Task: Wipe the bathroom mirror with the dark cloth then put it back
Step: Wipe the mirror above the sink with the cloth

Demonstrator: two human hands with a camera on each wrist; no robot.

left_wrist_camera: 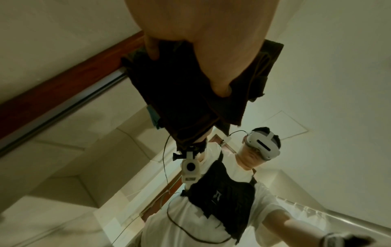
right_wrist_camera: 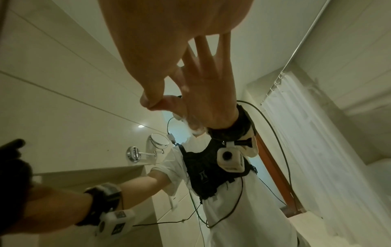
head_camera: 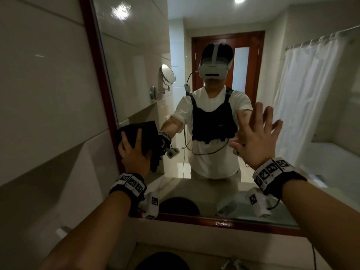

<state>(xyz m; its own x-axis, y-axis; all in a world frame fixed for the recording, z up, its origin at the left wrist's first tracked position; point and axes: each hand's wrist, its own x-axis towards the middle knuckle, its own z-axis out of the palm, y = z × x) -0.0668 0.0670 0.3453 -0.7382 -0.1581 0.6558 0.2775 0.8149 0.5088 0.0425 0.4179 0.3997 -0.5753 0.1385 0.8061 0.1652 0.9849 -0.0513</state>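
The dark cloth (head_camera: 145, 126) is bunched against the bathroom mirror (head_camera: 136, 55), low on the glass next to its red-brown wooden frame (head_camera: 97, 71). My left hand (head_camera: 134, 152) presses on it with fingers spread over its back, and a loose corner hangs below. The left wrist view shows the left hand (left_wrist_camera: 201, 33) with a thumb and a finger lying on the cloth (left_wrist_camera: 186, 93). My right hand (head_camera: 259, 137) is flat on the glass further right, fingers straight and spread, holding nothing. In the right wrist view the right hand (right_wrist_camera: 169, 50) meets its own reflection.
A tiled wall (head_camera: 42, 94) runs along the left of the frame. Below the mirror's lower frame edge (head_camera: 224, 224) lies the counter, with a dark round object (head_camera: 161, 262) and a tap (head_camera: 232, 262). The glass reflects a person, a shaving mirror (head_camera: 168, 75) and a shower curtain (head_camera: 303, 94).
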